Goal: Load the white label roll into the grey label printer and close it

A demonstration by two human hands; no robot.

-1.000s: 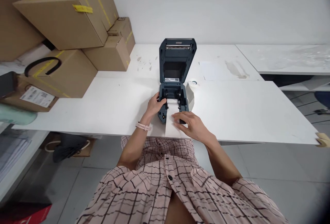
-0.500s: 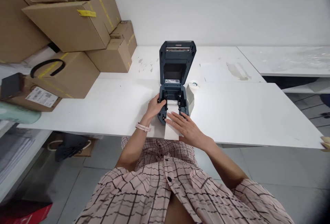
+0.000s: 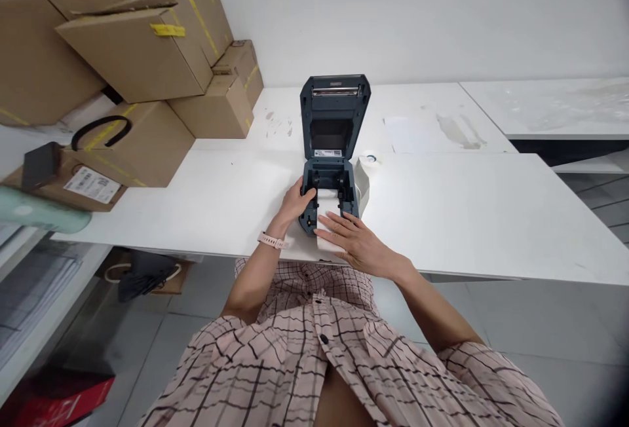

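Observation:
A dark blue-grey label printer (image 3: 305,214) stands near the table's front edge with its lid (image 3: 331,109) raised. My left hand (image 3: 295,204) grips the printer's left side, the thumb over the rim and the fingers mostly hidden behind the wall. From the printer's bay a strip of white label paper (image 3: 328,203) runs toward me over its front. My right hand (image 3: 356,241) lies across the front of that strip, fingers stretched out and fairly flat. Behind the printer's right side, a white label roll (image 3: 369,160) and a loose length of backing paper (image 3: 362,185) lie on the table.
Cardboard boxes (image 3: 132,54) are stacked at the left, a black hoop-shaped object (image 3: 103,127) on one of them. A pale green cylinder (image 3: 46,211) lies at the table's left end. A thin white sheet (image 3: 407,133) rests behind, right of the printer, near the wall.
The strip's free end, which reached past the table edge, now shows shorter in front of the printer. Both hands keep nearly the same places. The view has shifted slightly.

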